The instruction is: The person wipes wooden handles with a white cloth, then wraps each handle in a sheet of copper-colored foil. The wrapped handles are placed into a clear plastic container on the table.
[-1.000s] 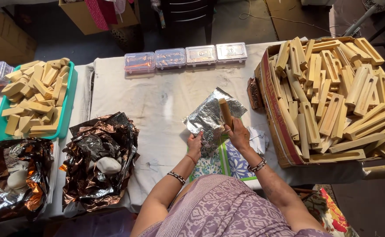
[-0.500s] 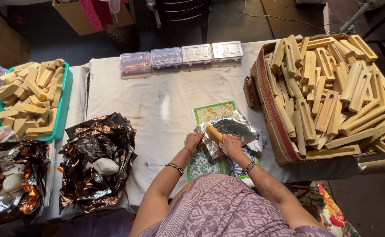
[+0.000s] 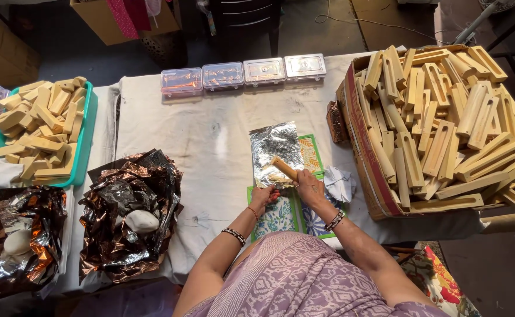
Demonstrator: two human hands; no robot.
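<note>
White-clothed table (image 3: 210,141) on a dark grey floor (image 3: 316,29), black chair (image 3: 242,23) behind.

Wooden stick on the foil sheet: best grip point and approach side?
Grip the wooden stick at its free upper-left end, coming from above left. It lies diagonally across the foil sheet, and the right hand already covers its lower-right end. The left hand is at the foil's near edge.

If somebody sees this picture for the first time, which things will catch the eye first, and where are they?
The eye goes first to the big cardboard box on the right, heaped with pale slotted wooden pieces. In the middle, the left hand holds the near edge of a silver foil sheet, while the right hand holds a short wooden stick on it. At the left lie crumpled copper-coloured foil and a green tray of wooden blocks.
</note>
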